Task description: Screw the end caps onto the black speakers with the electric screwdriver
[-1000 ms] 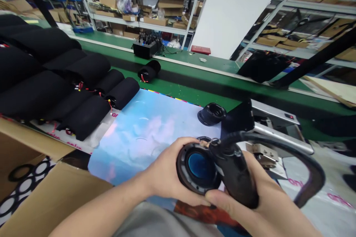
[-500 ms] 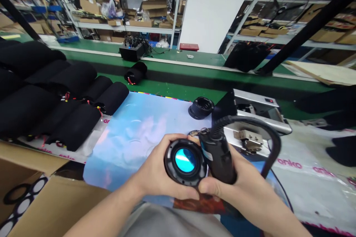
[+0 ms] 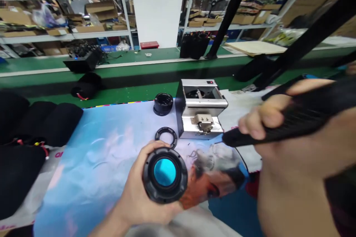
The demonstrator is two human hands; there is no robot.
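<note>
Speaker unit (image 3: 165,174), blue cone up, gripped in left hand (image 3: 135,200) low over printed mat (image 3: 97,163). Right hand (image 3: 289,148) closed round black tool (image 3: 292,122), now lifted well clear; half a second ago it sat against the unit's rim. Loose ring (image 3: 166,137) lies unfitted beside metal box (image 3: 201,113)

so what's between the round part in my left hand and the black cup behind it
A flat black ring lies on the mat, just beyond the round part in the left hand and apart from the black cup, as the head view shows.
</note>
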